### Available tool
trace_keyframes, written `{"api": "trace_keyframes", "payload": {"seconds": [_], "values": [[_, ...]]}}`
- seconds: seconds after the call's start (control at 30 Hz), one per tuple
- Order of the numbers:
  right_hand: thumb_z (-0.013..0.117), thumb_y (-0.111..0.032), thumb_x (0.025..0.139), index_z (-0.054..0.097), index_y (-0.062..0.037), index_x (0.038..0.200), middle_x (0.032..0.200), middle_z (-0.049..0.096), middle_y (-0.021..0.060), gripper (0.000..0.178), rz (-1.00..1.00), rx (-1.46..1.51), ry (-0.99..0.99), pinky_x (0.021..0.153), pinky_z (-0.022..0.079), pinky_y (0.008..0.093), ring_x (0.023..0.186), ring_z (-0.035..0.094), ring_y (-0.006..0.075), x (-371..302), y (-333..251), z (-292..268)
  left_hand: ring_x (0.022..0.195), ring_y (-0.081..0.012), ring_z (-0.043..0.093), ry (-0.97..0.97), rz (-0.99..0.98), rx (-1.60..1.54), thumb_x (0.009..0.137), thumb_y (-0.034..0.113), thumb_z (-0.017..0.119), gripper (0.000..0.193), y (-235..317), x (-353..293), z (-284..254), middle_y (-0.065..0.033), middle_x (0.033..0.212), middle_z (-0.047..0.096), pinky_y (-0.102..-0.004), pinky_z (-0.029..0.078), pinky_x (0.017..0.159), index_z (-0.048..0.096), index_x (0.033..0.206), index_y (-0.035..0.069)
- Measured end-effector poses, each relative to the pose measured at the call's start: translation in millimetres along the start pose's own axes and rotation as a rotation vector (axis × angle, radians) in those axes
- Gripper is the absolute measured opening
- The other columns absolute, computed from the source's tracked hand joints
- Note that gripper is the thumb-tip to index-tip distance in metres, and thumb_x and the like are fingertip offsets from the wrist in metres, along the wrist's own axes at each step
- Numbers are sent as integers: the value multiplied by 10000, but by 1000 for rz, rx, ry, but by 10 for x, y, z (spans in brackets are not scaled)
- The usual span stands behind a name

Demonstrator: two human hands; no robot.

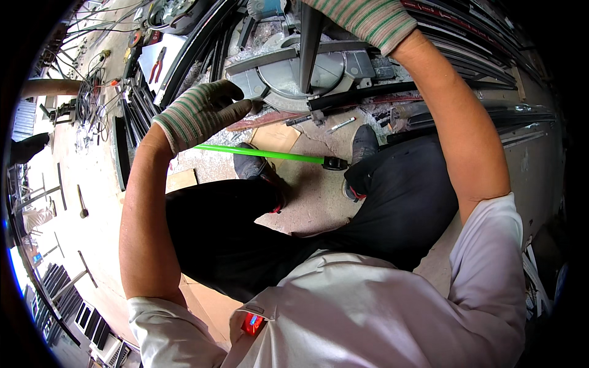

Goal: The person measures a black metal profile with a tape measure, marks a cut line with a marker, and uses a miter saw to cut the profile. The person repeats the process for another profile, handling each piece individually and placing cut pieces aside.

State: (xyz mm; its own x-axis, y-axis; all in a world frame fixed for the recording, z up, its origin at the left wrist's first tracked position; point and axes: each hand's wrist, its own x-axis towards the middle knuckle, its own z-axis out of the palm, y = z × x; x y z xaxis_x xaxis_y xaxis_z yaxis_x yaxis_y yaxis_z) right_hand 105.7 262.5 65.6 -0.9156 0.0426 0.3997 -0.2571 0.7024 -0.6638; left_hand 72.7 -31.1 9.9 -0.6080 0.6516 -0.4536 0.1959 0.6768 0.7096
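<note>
My left hand (202,113), in a striped knit glove with a dark palm, hangs beside the left edge of a miter saw (300,75). Its thumb and fingers are apart, and nothing shows between them. My right hand (368,24), gloved alike, reaches to the top edge over the saw; its fingers are hidden or cut off. A dark upright bar (310,49) stands over the saw's round grey table, just left of the right glove. Below the left glove runs a bright green strip (264,153) with a black end piece (335,164), one end hidden behind my wrist.
Long dark profiles (472,37) lie stacked at the upper right, with more beside the saw on the left. Red-handled pliers (157,65) rest on white paper. A marker-like stick (341,125) and a cardboard piece (273,138) lie by my shoes. Tangled cable (92,92) is farther left.
</note>
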Motion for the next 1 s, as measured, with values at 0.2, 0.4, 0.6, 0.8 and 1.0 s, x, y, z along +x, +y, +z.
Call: {"api": "trace_keyframes", "payload": {"seconds": [0.2, 0.4, 0.6, 0.8, 1.0], "values": [[647, -447, 961, 697, -14, 897, 718, 683, 172, 441, 78, -163, 33, 703, 538, 439, 668, 668, 325, -16, 6, -159, 1079, -164, 681, -23, 44, -33, 984, 279, 739, 410, 75, 134, 59, -102, 1163, 734, -313, 549, 971, 663, 1264, -11], [652, -433, 959, 686, -5, 897, 733, 684, 171, 434, -2, 24, 38, 716, 535, 435, 691, 665, 322, -12, 61, -24, 1071, -157, 676, -16, -14, 37, 986, 283, 737, 420, 35, 0, -7, -95, 1162, 734, -309, 548, 964, 661, 1275, -12], [660, -398, 961, 678, -9, 906, 729, 666, 152, 393, -22, -33, 59, 718, 528, 428, 691, 640, 299, -6, 28, -87, 1060, -148, 671, -25, 26, 25, 985, 286, 739, 421, 71, 50, 6, -88, 1147, 736, -304, 549, 955, 665, 1272, -13], [662, -378, 955, 649, -15, 874, 696, 638, 139, 372, 3, 35, 46, 679, 520, 418, 654, 616, 276, -24, 65, -144, 1072, -151, 673, -52, 46, 10, 984, 298, 739, 436, 10, 136, 35, -94, 1160, 737, -305, 550, 965, 662, 1280, -13], [667, -361, 944, 626, -17, 853, 675, 627, 134, 358, 3, -2, 69, 653, 510, 433, 623, 602, 275, 38, 46, -77, 1082, -163, 675, -38, 30, 29, 980, 308, 741, 447, 30, 48, -11, -100, 1168, 735, -310, 551, 976, 660, 1287, -7]]}}
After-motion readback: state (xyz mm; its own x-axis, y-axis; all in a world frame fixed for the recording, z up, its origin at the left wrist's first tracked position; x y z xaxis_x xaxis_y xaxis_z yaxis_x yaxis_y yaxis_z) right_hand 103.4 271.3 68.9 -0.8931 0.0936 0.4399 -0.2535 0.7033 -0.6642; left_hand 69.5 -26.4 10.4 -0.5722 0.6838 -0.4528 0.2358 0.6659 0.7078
